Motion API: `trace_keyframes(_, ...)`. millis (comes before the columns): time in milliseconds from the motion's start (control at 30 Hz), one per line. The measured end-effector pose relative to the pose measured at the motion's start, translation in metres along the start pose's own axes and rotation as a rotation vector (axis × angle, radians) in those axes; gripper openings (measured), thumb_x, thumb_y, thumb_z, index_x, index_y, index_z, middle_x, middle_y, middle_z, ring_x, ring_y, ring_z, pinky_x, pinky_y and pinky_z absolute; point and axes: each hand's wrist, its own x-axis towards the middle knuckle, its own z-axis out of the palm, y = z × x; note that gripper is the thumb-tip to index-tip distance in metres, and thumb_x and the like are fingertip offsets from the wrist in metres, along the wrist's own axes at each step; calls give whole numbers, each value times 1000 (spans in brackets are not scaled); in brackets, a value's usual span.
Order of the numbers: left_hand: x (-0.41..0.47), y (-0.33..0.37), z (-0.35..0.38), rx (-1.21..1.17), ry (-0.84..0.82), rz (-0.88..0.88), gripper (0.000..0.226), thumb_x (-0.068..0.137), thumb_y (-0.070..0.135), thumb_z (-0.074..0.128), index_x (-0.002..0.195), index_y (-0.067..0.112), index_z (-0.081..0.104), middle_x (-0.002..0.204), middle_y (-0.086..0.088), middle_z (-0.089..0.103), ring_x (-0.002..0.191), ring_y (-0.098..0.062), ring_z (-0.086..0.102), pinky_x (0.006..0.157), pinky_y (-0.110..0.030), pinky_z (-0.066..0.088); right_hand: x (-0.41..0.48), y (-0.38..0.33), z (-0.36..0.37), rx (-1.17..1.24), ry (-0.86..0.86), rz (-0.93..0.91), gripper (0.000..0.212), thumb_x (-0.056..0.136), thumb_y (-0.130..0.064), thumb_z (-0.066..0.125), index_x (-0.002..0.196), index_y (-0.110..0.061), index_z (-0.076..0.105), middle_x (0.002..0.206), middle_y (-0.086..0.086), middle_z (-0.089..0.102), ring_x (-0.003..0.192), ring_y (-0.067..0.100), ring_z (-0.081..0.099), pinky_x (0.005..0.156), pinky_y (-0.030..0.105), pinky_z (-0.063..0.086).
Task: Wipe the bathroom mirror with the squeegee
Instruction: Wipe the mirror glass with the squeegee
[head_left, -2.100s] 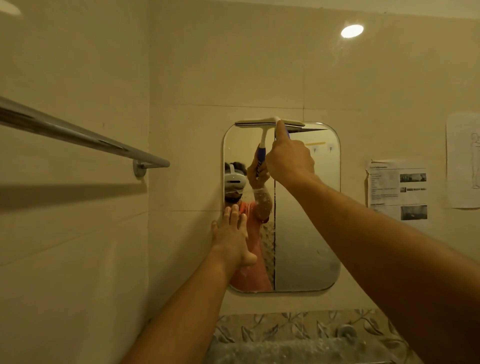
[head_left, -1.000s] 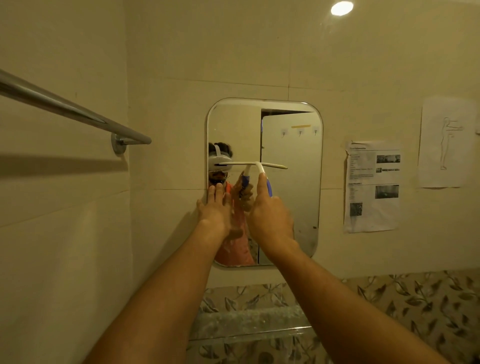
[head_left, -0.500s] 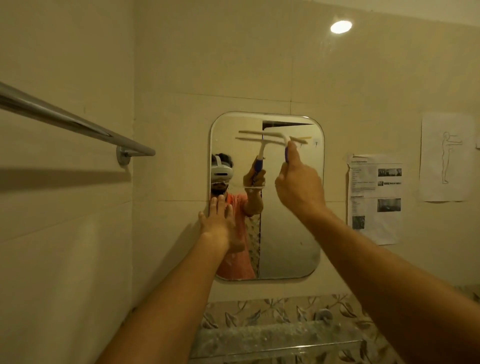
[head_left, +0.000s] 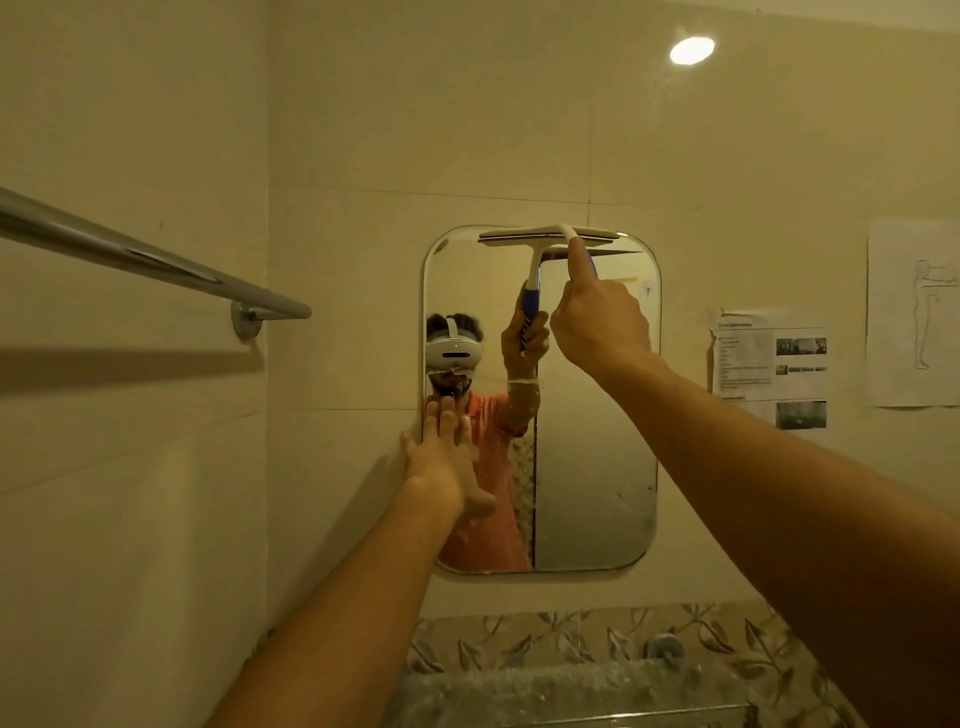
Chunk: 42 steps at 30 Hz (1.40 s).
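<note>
A rounded rectangular mirror (head_left: 597, 467) hangs on the beige tiled wall. A white squeegee (head_left: 548, 234) with a blue handle has its blade lying level along the mirror's top edge. My right hand (head_left: 597, 322) grips the handle, index finger stretched up along the neck. My left hand (head_left: 441, 457) lies flat, fingers apart, on the mirror's left edge at mid height. The glass reflects a person wearing a headset, the squeegee and both hands. Smudges mark the lower right of the glass.
A chrome towel rail (head_left: 156, 260) juts from the left wall at head height. Printed paper sheets (head_left: 769, 364) are stuck to the wall right of the mirror. Below the mirror runs a leaf-patterned tile band (head_left: 545, 639) above a glass shelf (head_left: 571, 691).
My right hand pulled the squeegee down to mid mirror, then lifted it back up; its blade now rests on the top edge. My left hand stayed on the mirror's left edge.
</note>
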Motion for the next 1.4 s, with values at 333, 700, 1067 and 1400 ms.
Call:
trace_keyframes(333,2,-1,7,-34,39,-35,128,73,72,68,159,17,-10,162,-12,-27,150,-33,-22,121,-59,5,-44,16,26,18,-14,23,75,103,-18,49,161,-31,2,88,11,62,64,19,58,56,34,52)
trace_keyframes(700,-1,0,1,-14,-20,-41,119,78,67,61,159,17,-10,162,-13,-26,150,-34,-22,120,-60,9,-115,35,47,18,-101,97,73,105,-17,41,161,-30,-3,81,5,57,61,15,53,47,26,38)
trace_keyframes(1067,-7,2,0,-22,-26,-22,119,76,63,61,159,17,-11,162,-13,-27,150,-33,-21,120,-59,9,-139,50,28,60,-169,129,64,108,-22,38,160,-35,3,75,3,57,59,15,52,47,27,36)
trace_keyframes(1400,-5,4,3,-37,35,-29,120,77,66,61,159,15,-8,162,-14,-25,150,-34,-20,120,-58,11,-34,48,-40,47,84,24,62,109,-16,40,162,-28,11,70,-1,47,56,12,46,48,23,32)
